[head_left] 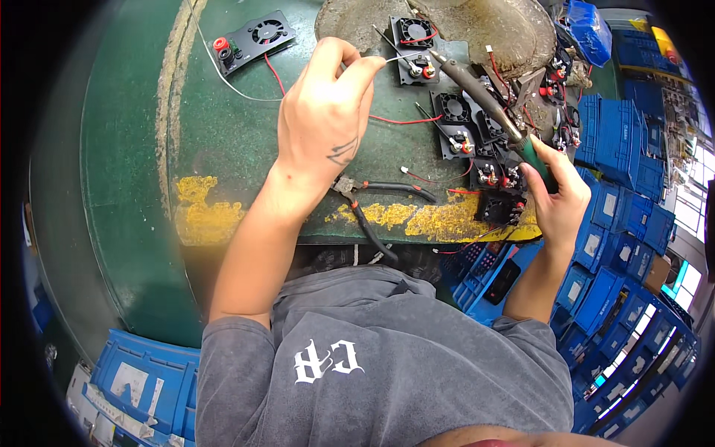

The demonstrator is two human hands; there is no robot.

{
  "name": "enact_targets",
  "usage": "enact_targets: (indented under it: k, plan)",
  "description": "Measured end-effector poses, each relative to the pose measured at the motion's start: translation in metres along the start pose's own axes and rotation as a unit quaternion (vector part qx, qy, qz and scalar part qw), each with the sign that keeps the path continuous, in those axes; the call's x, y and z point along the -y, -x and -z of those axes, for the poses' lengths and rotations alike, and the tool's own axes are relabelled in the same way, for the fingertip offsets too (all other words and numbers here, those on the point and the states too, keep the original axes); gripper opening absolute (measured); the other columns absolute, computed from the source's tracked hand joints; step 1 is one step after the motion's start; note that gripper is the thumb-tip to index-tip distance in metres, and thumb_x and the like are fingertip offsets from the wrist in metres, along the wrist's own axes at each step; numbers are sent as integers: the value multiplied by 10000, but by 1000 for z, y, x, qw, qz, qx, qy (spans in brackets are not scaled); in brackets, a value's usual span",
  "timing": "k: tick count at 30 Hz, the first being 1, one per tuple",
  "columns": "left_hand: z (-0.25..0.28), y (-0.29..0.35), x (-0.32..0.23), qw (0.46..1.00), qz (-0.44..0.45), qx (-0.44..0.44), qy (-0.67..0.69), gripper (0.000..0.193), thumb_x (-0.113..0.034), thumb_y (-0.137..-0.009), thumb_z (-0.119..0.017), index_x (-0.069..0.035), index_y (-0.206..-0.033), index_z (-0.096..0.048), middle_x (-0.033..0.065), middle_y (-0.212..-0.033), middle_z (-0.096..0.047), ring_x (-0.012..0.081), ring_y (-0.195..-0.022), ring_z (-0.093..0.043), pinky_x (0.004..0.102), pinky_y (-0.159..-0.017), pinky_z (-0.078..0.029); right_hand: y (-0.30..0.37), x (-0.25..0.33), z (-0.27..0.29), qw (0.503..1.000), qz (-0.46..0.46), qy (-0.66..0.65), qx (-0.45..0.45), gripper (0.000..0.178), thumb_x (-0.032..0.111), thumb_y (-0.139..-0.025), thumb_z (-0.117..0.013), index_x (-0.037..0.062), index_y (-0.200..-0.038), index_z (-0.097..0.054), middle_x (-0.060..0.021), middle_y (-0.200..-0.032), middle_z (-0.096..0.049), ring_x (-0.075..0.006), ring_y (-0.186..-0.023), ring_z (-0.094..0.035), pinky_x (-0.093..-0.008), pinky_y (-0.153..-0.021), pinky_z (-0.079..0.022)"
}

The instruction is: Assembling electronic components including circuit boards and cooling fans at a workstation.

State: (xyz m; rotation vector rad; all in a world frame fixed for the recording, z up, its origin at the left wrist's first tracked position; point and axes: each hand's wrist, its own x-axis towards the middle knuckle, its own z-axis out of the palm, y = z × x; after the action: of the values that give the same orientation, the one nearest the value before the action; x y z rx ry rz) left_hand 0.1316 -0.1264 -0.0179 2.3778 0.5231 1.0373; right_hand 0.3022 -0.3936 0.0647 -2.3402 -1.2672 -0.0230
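Note:
My left hand (322, 108) pinches a thin silver solder wire (403, 56), whose tail loops away to the far left. My right hand (560, 192) is wrapped round the green handle of a soldering iron (482, 95). The iron's tip points left, close to the end of the wire; whether they touch is too small to tell. Just below the tip lies a black fan panel (414, 31) with red and black terminals (427, 71). Side cutters (357, 201) with black handles lie spread open on the bench, below my left wrist.
More fan panels (452, 108) with red and black leads crowd the bench's right side. Another fan panel (267, 33) lies at the far left. A stained, rounded slab (491, 33) sits at the back. Blue bins (614, 138) line the right, and a blue crate (141, 380) stands lower left.

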Motion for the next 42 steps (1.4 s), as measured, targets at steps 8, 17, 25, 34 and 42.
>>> enact_targets:
  k: [8,17,25,34,42]
  plan:
    - [-2,-1,5,1000,-5,-12,-1,157,-33,-882,-726,-83,-1028,-753,87,-948,-630,274,-767,-683,378,-654,-563,-3,13,9,998,-6,42,36,403,8,-875,-789,35,-1273,-726,-141,-1087,-769,-178,-938,-729,-293,-858,-556]
    - [-1,1,2,1000,-4,-10,5,136,-41,-858,-703,-80,-984,-736,89,-938,-611,285,-800,-693,396,-677,-576,3,35,11,996,-57,49,38,410,61,-862,-806,59,-1266,-734,-157,-1094,-771,-245,-943,-758,-322,-853,-570]
    - [-2,2,5,1000,3,-21,7,145,-34,-886,-734,-95,-1015,-762,74,-953,-643,280,-745,-677,377,-648,-550,21,49,-7,990,-135,2,34,387,-9,-904,-768,22,-1288,-721,-12,-889,-707,-42,-685,-566,-214,-588,-455]
    - [0,2,6,1000,3,-21,6,147,-35,-890,-727,-104,-1015,-763,73,-950,-642,279,-751,-680,373,-648,-552,33,68,-25,979,-203,-36,2,367,41,-913,-776,31,-1276,-723,-68,-939,-742,-101,-768,-654,-259,-678,-515]
    - [-1,3,5,1000,4,-19,14,145,-46,-901,-717,-101,-1027,-763,75,-960,-643,276,-758,-679,373,-661,-554,46,80,-41,977,-210,-18,-3,378,56,-957,-740,48,-1334,-704,-3,-813,-686,-43,-632,-569,-224,-539,-459]
